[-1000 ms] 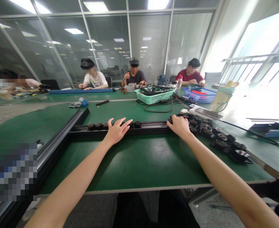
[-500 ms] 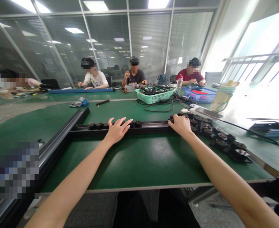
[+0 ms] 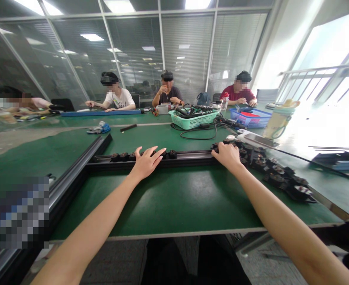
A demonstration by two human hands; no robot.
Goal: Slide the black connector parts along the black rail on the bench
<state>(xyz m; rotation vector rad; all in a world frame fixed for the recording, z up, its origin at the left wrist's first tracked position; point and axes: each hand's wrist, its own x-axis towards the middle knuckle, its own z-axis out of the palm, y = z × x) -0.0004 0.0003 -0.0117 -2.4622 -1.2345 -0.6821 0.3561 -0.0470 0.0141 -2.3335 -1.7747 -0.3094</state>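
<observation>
We have a long straight black rail [image 3: 189, 162] with a silvery channel lying crosswise on the glossy green tabletop [image 3: 186, 198], set back from the near edge. Small black blocks with brownish centres [image 3: 172, 154] sit in a row along its left part; a bare stretch of channel follows to the right.

Our left hand [image 3: 144, 165]: palm down, fingers and thumb spread wide over the rail, covering part of the row, gripping nothing that we can see. Our right hand [image 3: 229, 155]: at the rail's right end, fingers curled down at the dark blocks there. Contact is hidden, so we can't tell if it has hold of one.

Just right of it, a heap of similar black blocks [image 3: 278, 176] trails toward the near right corner. A second long black rail with silver grooves [image 3: 73, 174] runs diagonally along our left, near the first one's left end; can't tell if they touch.

Farther back: a mint-green plastic basket [image 3: 192, 122] piled with dark cables [image 3: 195, 112], and a blue-violet plastic basket [image 3: 251, 121].
</observation>
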